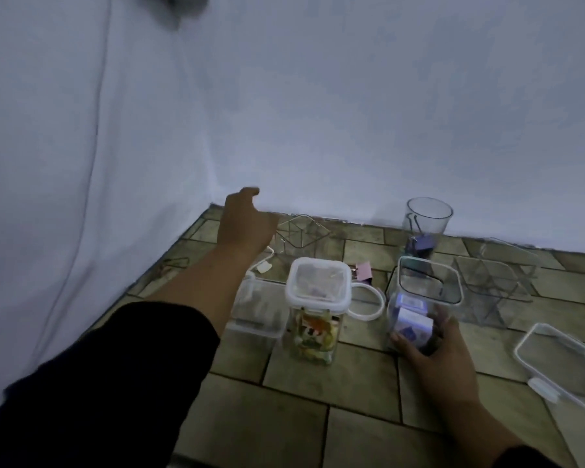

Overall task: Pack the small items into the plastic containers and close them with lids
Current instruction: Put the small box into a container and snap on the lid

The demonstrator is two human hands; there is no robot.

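From the head camera, one tall container (316,309) between the two hands is full of colourful bits and has its lid on, so that one looks done. The right hand (436,346) curls round the bottom of an open container (426,292) with small purple boxes (414,324) inside. A loose lid (561,366) lies to that hand's right, and the left hand (247,224) reaches out with loose fingers, holding nothing. The print on the boxes is too blurry to read.

Left grip (245,224) stretched forward; right grip (433,346) low, fingers curled.
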